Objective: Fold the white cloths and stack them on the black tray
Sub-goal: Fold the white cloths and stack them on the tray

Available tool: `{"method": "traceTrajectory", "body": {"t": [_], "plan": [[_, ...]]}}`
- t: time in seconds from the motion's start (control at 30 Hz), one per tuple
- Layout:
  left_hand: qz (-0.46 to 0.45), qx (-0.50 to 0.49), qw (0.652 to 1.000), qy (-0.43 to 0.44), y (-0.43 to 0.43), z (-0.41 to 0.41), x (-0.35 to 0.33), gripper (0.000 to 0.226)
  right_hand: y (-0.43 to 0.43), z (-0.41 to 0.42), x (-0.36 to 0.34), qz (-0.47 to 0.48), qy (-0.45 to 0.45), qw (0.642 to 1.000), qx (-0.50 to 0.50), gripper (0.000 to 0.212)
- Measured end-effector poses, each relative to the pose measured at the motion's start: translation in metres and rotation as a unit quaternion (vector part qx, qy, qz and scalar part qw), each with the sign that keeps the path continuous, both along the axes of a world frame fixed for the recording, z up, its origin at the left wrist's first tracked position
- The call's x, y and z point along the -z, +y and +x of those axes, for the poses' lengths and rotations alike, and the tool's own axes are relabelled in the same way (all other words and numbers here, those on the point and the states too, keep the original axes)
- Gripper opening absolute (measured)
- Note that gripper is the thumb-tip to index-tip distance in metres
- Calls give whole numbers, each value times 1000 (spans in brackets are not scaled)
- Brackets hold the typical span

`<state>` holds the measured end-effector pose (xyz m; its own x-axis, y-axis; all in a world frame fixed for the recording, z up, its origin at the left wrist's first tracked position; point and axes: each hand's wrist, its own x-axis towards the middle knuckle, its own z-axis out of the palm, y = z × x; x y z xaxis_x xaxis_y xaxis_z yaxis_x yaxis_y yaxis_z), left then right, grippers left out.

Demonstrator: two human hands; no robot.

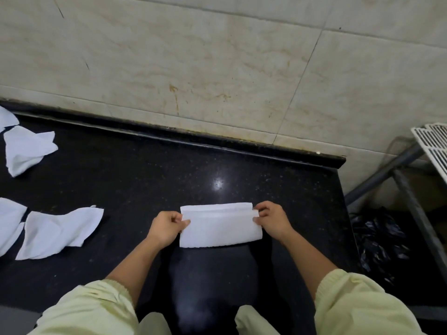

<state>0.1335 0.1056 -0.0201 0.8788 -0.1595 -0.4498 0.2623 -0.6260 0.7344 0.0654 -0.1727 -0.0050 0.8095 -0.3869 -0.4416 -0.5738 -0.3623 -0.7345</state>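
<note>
A white cloth (220,226), folded into a flat rectangle, lies on the black stone counter (145,180) right in front of me. My left hand (165,226) pinches its left edge between thumb and fingers. My right hand (272,220) pinches the right edge near the top corner. Several unfolded white cloths lie crumpled at the left: one (60,233) close by, one (26,151) farther back, and others cut off by the frame's edge. No black tray is in view.
A beige tiled wall (217,68) rises behind the counter. The counter ends at the right, where a grey metal rack (411,184) with a white grid shelf (433,146) stands over a black plastic bag (379,240).
</note>
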Motion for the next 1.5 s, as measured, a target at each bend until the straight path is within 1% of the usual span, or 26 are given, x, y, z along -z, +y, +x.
{"method": "traceTrajectory", "body": {"t": [0.07, 0.13, 0.33, 0.6, 0.8, 0.93, 1.03, 1.1, 1.17, 1.23, 1.27, 1.37, 1.5], "plan": [[16, -19, 1000, -12, -6, 5, 4, 39, 2, 7, 5, -32, -6, 999, 6, 27], [32, -39, 999, -19, -9, 11, 8, 41, 3, 14, 9, -54, -4, 998, 13, 25], [74, -58, 995, -20, -12, 23, 16, 35, 5, 32, 21, -96, 15, 995, 28, 15], [112, -53, 992, -10, -13, 28, 27, 27, 7, 39, 32, -115, 34, 992, 42, 14], [116, -73, 990, -32, -14, 25, 31, 26, 10, 37, 34, -159, 41, 986, 1, 13], [104, -97, 988, -55, -12, 18, 27, 29, 10, 29, 31, -197, -3, 980, -29, 14], [130, -43, 981, -139, -9, 4, 20, 29, 10, 19, 25, -217, -49, 973, -57, 11], [128, 24, 973, -193, -13, -11, 18, 28, 15, 10, 23, -228, -74, 964, -114, 13], [133, 87, 963, -218, -17, -25, 21, 27, 25, -2, 25, -238, -82, 949, -188, 18], [151, 122, 958, -211, -19, -34, 27, 31, 33, -13, 30, -256, -70, 933, -244, 25], [160, 129, 959, -195, -18, -37, 29, 33, 33, -18, 33, -264, -60, 928, -255, 27], [166, 119, 969, -137, -11, -37, 33, 37, 25, -30, 40, -268, -24, 933, -239, 27], [158, 103, 976, -104, -8, -32, 31, 36, 13, -36, 42, -267, -11, 939, -214, 29]]}}
